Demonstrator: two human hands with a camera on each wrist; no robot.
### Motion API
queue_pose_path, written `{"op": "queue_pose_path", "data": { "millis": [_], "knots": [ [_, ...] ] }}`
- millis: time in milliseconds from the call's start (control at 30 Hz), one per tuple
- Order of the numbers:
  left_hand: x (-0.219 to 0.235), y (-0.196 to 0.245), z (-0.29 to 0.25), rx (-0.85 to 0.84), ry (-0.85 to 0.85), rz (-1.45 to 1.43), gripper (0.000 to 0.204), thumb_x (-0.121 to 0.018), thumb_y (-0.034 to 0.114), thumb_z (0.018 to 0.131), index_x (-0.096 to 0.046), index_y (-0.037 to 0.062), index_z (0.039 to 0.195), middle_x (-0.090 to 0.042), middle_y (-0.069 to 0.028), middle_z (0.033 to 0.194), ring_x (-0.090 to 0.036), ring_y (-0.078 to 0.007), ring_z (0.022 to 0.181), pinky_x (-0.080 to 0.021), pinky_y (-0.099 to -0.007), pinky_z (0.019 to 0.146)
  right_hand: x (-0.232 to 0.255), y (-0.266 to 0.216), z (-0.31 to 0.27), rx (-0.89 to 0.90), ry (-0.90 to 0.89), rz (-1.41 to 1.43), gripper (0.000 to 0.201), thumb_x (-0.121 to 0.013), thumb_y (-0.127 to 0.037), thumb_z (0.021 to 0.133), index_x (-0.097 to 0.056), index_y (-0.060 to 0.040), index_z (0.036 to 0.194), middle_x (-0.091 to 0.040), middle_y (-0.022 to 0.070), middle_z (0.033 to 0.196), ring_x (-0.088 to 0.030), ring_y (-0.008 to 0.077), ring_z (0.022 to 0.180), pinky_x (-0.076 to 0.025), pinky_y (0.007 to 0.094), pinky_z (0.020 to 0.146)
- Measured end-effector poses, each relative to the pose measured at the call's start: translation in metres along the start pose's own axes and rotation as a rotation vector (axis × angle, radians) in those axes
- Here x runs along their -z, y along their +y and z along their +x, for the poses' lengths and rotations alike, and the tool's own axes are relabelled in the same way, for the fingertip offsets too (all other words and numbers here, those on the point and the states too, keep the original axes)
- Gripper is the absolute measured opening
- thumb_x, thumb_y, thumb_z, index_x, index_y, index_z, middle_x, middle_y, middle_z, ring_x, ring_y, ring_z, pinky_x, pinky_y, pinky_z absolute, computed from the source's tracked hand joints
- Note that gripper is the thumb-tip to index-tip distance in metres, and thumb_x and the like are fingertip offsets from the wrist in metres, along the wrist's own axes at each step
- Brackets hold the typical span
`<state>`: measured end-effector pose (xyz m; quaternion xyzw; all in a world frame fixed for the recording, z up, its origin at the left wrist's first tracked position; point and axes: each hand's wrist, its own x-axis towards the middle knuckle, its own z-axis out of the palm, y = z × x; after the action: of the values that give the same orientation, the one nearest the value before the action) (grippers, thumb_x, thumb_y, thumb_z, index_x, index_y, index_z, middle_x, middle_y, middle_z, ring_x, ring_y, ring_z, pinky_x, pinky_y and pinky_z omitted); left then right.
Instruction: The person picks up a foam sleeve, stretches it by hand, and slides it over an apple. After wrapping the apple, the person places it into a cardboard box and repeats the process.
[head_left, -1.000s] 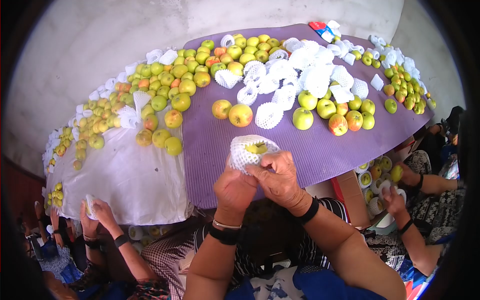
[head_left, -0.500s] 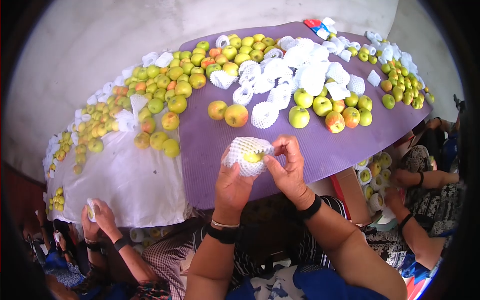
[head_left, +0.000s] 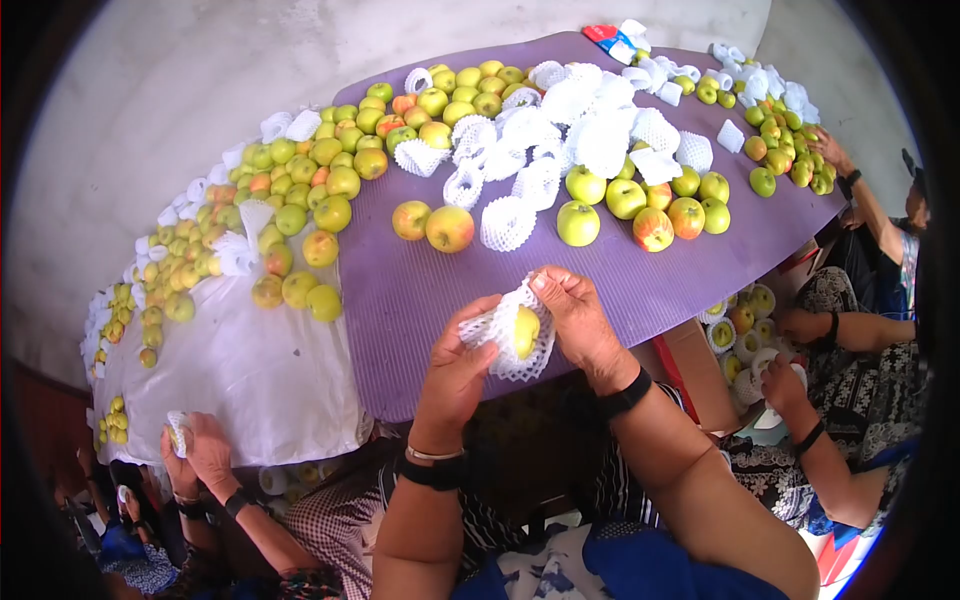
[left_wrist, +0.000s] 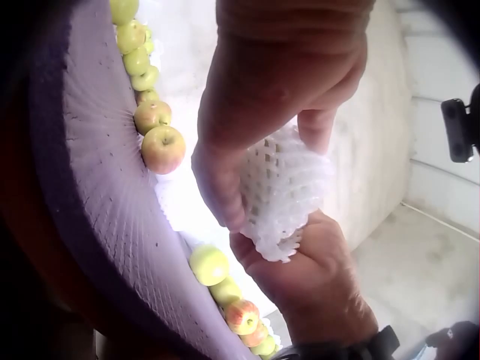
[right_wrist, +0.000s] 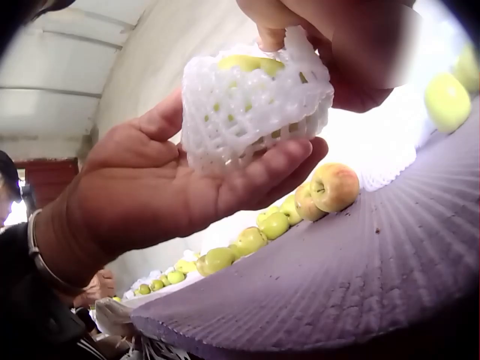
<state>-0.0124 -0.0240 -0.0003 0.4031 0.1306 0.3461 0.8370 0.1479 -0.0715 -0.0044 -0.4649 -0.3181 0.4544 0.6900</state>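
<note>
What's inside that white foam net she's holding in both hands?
A yellow-green apple sits inside the foam net, cupped by the left hand and pinched by the right hand. Most of its skin is covered by mesh.

loose apples (head_left: 578, 222) on purple mat (head_left: 420, 290)

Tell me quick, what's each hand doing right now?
Left hand: cradles the apple in its foam net, fingers curled round it.
Right hand: pinches the net's edge at the top.

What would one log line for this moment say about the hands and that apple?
left hand: cradles white foam net sleeve | right hand: pinches sleeve's edge | yellow-green apple: inside sleeve | below: purple ribbed mat
</note>
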Motion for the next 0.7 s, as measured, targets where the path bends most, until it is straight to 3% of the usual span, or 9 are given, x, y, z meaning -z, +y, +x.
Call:
{"op": "queue_pose_path", "data": {
  "millis": [133,267,367,467,533,600,700],
  "knots": [
    [0.003,0.002,0.000,-0.019,-0.071,-0.067,0.045,-0.056,0.006,0.083,-0.043,-0.0018,0.125,-0.050,-0.0115,0.122,-0.048,-0.0219,0.114,-0.036,-0.0346,0.100,0.002,0.000,0.001,-0.158,-0.062,0.230,0.018,-0.054,-0.018,0.091,-0.059,-0.0009,0.093,-0.060,0.0021,0.084,-0.054,0.0081,0.077,-0.046,0.0231,0.070],
    [0.005,0.000,0.002,-0.077,0.000,-0.097,0.048,-0.054,0.008,0.084,-0.038,-0.0009,0.128,-0.045,-0.0133,0.128,-0.044,-0.0254,0.119,-0.033,-0.0395,0.102,0.005,-0.001,0.004,-0.125,-0.060,0.205,0.016,-0.054,-0.015,0.090,-0.058,-0.0011,0.096,-0.060,0.0030,0.086,-0.055,0.0089,0.076,-0.046,0.0236,0.069],
    [0.001,0.003,0.005,-0.128,0.051,-0.156,0.050,-0.052,0.009,0.085,-0.034,0.0005,0.131,-0.040,-0.0148,0.133,-0.040,-0.0281,0.123,-0.031,-0.0440,0.104,0.006,-0.010,0.001,-0.227,-0.076,0.023,0.015,-0.055,-0.012,0.088,-0.057,-0.0013,0.099,-0.060,0.0044,0.090,-0.056,0.0100,0.077,-0.047,0.0249,0.068],
    [0.000,0.001,0.007,-0.115,0.058,-0.282,0.049,-0.049,0.010,0.087,-0.032,0.0020,0.133,-0.038,-0.0153,0.135,-0.037,-0.0293,0.125,-0.029,-0.0466,0.105,0.005,-0.002,0.001,-0.250,-0.052,0.174,0.017,-0.057,-0.011,0.086,-0.056,-0.0009,0.100,-0.060,0.0052,0.093,-0.058,0.0110,0.081,-0.048,0.0261,0.070],
    [0.003,-0.003,0.008,-0.100,0.052,-0.368,0.048,-0.047,0.011,0.088,-0.032,0.0025,0.133,-0.038,-0.0155,0.135,-0.036,-0.0299,0.126,-0.028,-0.0475,0.105,0.002,-0.003,0.001,-0.299,-0.062,0.435,0.019,-0.056,-0.012,0.087,-0.056,0.0000,0.102,-0.061,0.0061,0.095,-0.059,0.0123,0.083,-0.048,0.0271,0.072],
    [0.006,-0.007,0.010,-0.045,0.041,-0.419,0.047,-0.043,0.018,0.091,-0.032,0.0009,0.133,-0.038,-0.0166,0.135,-0.035,-0.0308,0.126,-0.025,-0.0485,0.106,-0.004,0.000,0.001,-0.266,-0.007,0.421,0.020,-0.055,-0.014,0.088,-0.056,0.0012,0.101,-0.061,0.0071,0.095,-0.059,0.0133,0.082,-0.049,0.0275,0.073],
    [0.006,-0.008,0.010,0.002,0.035,-0.509,0.043,-0.039,0.014,0.091,-0.032,-0.0012,0.131,-0.039,-0.0157,0.133,-0.038,-0.0301,0.125,-0.027,-0.0448,0.106,-0.008,0.007,0.000,-0.185,0.072,0.301,0.023,-0.052,-0.018,0.091,-0.057,0.0030,0.099,-0.062,0.0090,0.093,-0.060,0.0146,0.080,-0.049,0.0282,0.073]
  ]
}}
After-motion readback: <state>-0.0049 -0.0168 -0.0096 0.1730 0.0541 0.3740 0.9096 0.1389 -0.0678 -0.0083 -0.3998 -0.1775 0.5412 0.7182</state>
